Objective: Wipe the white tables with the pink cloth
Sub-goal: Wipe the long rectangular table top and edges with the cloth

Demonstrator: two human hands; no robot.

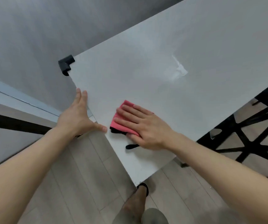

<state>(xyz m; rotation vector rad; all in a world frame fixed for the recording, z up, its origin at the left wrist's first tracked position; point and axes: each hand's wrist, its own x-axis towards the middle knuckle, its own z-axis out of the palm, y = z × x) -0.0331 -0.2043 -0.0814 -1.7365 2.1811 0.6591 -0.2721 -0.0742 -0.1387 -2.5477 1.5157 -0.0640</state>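
The folded pink cloth, judged soft and light, is pinned on the tabletop under the spread right hand, best driven by palm pressure. At its 9 o'clock, the edge is braced by the spread left hand.

A plain indoor room, home or office; which one cannot be told. A white table with a black corner guard stands by a grey wall on a pale wood-plank floor. A black frame of crossed bars shows below the table's right edge.
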